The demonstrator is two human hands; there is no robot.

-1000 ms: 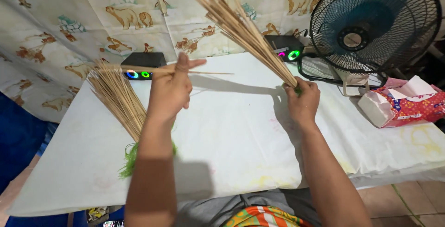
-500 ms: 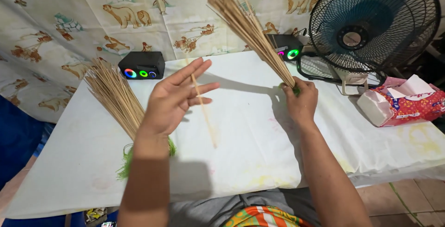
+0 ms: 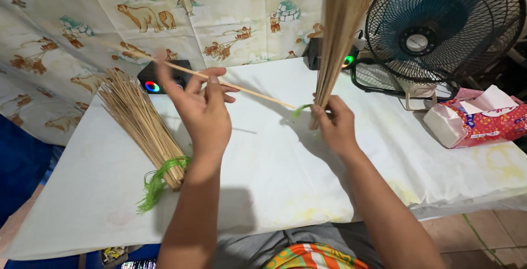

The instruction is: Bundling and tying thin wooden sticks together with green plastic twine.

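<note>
Head view: your left hand point(image 3: 206, 112) pinches one stick point(image 3: 241, 90) slanting toward the upright bundle point(image 3: 335, 38) your right hand point(image 3: 335, 123) grips.

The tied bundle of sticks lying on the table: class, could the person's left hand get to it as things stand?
Probably yes. The tied bundle lies just beside the left hand, with only bare table between; but that hand would first have to free itself of the single stick it holds.

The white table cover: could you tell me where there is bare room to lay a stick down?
The table cover is bare between the forearms, and to the right between the right hand and the tissue pack. It is crowded at the left, where the tied stick bundle lies, and by the fan.
</note>
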